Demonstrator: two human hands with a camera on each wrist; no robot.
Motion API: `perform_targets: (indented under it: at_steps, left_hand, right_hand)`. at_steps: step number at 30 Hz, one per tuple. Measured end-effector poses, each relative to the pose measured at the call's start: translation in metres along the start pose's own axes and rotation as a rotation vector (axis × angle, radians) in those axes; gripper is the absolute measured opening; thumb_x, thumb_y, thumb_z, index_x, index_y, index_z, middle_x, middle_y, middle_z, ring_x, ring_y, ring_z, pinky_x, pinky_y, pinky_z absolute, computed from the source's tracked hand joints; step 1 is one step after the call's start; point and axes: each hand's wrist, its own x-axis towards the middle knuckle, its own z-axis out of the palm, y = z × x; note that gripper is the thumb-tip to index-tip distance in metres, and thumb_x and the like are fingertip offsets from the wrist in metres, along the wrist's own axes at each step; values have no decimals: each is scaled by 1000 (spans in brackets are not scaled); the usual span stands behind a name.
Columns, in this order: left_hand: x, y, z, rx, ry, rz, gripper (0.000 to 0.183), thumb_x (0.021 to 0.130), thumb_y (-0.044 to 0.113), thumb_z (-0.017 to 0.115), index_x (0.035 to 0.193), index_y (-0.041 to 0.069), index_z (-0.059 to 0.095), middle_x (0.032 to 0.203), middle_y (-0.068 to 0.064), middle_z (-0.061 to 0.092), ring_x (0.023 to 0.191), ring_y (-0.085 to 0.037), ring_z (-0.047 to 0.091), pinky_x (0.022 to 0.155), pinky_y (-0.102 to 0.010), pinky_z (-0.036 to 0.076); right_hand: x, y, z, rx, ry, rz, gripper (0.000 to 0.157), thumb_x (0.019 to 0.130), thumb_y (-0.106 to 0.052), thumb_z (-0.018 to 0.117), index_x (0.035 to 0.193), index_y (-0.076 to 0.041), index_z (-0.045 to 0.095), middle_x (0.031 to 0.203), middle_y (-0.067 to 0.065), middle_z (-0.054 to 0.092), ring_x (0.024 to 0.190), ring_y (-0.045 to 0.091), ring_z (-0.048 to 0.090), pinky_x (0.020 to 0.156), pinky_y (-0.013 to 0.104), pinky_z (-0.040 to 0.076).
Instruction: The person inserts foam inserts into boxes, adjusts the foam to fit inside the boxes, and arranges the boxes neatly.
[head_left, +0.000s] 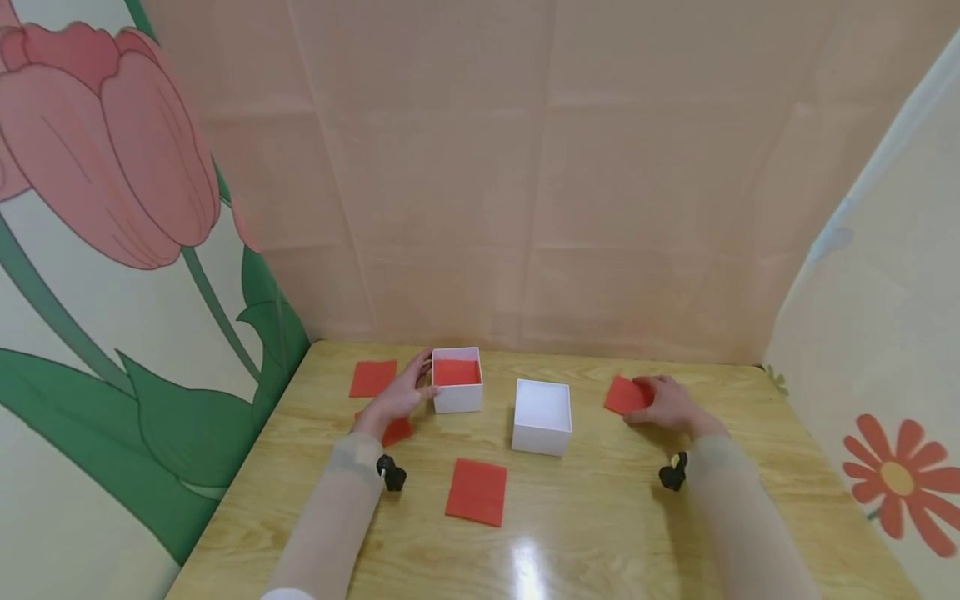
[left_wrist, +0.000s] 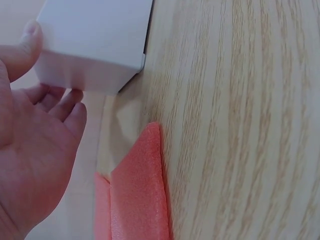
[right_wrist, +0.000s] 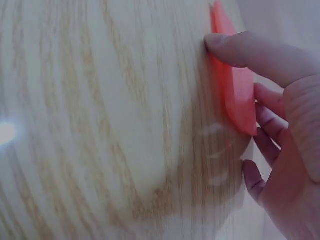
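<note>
My left hand (head_left: pixel 400 393) holds the left side of a white box (head_left: pixel 458 399), thumb at its near side and fingers at its left wall. A red foam square shows inside that box. In the left wrist view, the thumb lies against the box (left_wrist: pixel 95 35) and the other fingers bend at its lower edge. Over at the right, my right hand (head_left: pixel 667 406) grips a red foam square (head_left: pixel 624 395) by its edges. The right wrist view shows the thumb across the foam square (right_wrist: pixel 242 90), with the fingers on its far side.
Another white box (head_left: pixel 542 417), open at the top, stands between the hands. One red foam square (head_left: pixel 476 492) lies near the front, another (head_left: pixel 372 378) at the back left, and a third (head_left: pixel 397 429) partly under my left wrist. Fabric walls (head_left: pixel 540 208) border the wooden table (head_left: pixel 600 517).
</note>
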Motion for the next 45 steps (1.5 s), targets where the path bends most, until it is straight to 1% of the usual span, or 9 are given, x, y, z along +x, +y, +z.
perform_targets:
  at_steps: [4,9,16,25,28,34,38,41,45]
  left_hand:
    - [1,2,0,7,-2,12,89,107,19,67,173,9,8,177,-18,16,162,-38,20,130,-48,21]
    - [1,2,-1,16,5,10,88,108,20,66,173,10,8,177,-18,17,161,-38,21,130,-48,22]
    - [0,1,0,26,5,15,88,107,18,66,172,7,8,176,-19,17,161,-40,21,129,-49,22]
    - [1,1,0,26,16,21,87,107,18,66,172,6,9,176,-22,19,161,-42,21,129,-51,21]
    - [1,1,0,21,13,27,86,108,16,65,172,6,8,176,-21,17,161,-41,20,130,-51,21]
    - [0,2,0,3,12,34,86,108,15,64,172,7,7,176,-21,16,161,-41,19,130,-52,20]
    - [0,2,-1,0,21,20,87,107,17,66,173,8,9,176,-19,18,161,-41,21,129,-52,21]
    - [0,2,0,5,23,8,87,107,18,67,173,9,11,176,-17,19,161,-40,22,129,-51,22]
    - [0,1,1,7,19,4,88,106,18,68,173,9,11,177,-16,19,161,-39,22,129,-51,24]
  right_hand:
    - [-1,-3,-4,-18,-3,-9,97,82,-48,90,151,7,50,146,40,43,127,59,45,103,75,42]
    - [-2,-5,-4,-50,9,-32,98,82,-47,89,151,9,49,145,41,45,128,59,45,105,74,41]
    - [-4,-9,-3,-57,-3,6,95,82,-49,90,151,5,52,144,37,48,125,54,48,102,72,45]
    - [-4,-8,0,-73,64,-26,100,84,-52,87,154,7,48,144,40,49,127,58,48,104,75,43]
    - [-5,-12,2,-72,76,-40,96,84,-51,87,153,5,51,146,39,50,128,57,49,104,74,44]
    - [-8,-23,4,-49,111,-71,88,85,-45,88,151,2,54,146,37,50,129,56,47,102,74,45]
    - [-9,-34,3,1,137,-91,86,87,-38,87,154,0,50,146,31,54,126,50,52,99,68,50]
    - [-9,-45,-1,50,162,-137,87,88,-33,86,158,-1,46,146,27,56,123,45,56,97,64,53]
    - [-6,-68,-9,92,195,-182,85,89,-32,86,160,-7,46,151,23,54,127,45,54,101,67,51]
